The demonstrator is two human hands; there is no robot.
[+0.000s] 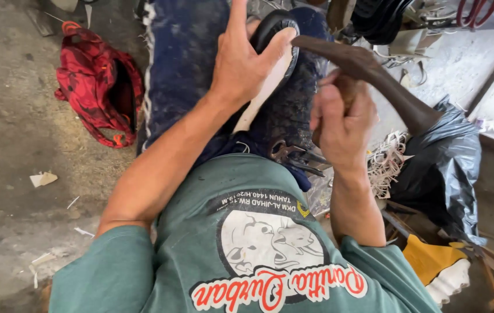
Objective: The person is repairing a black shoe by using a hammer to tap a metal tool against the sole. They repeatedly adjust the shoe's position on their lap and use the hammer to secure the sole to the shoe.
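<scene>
Left hand (246, 61) spread flat, pressing shoe sole (270, 75) onto blue cloth (183, 58) across lap. Right hand (342, 119) clenched around hammer handle (345, 93), just right of the sole; pincers (293, 155) below.

Lighting: soft, even daylight; brightest at 2 o'clock, where the pale floor (461, 64) nearly washes out. Shadows: faint, diffuse; deepest under the dark blue cloth (183, 58) at 12 o'clock. Glare: mild sheen on the black plastic bag (444, 156) at 3 o'clock. Blur: right hand (342, 119) slightly smeared. Distortion: wide-angle stretch at edges. Focus: centre sharp, corners softer.
</scene>
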